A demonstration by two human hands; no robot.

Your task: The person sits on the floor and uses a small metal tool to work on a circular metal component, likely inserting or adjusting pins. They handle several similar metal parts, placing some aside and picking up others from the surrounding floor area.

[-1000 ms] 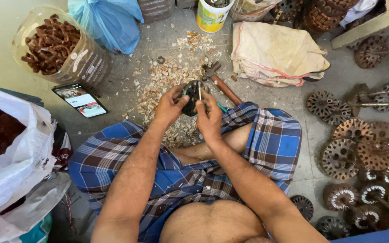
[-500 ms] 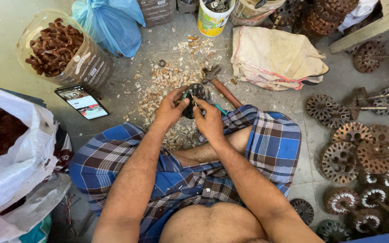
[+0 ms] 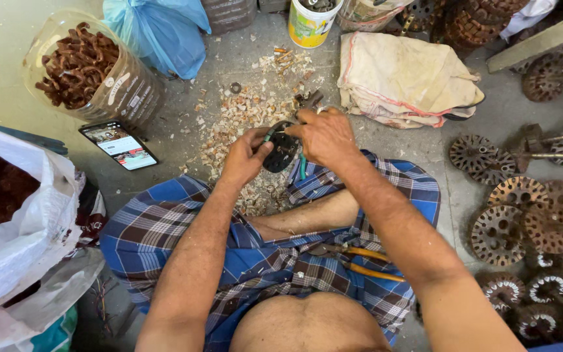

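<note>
Hands together: your left hand (image 3: 245, 156) steadies the dark round motor part (image 3: 281, 148) while your right hand (image 3: 324, 133) grips it from above, over the scrap pile (image 3: 239, 124).

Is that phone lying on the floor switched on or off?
On. The black smartphone lies face up on the concrete floor beside the clear plastic jar, its screen lit with a bright picture.

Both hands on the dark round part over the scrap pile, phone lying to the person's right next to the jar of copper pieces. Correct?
Not quite. The head view shows the phone on the person's left, not right, beside the jar of copper pieces. The rest holds: the left hand and right hand both grip the dark round part over the scrap pile.
</note>
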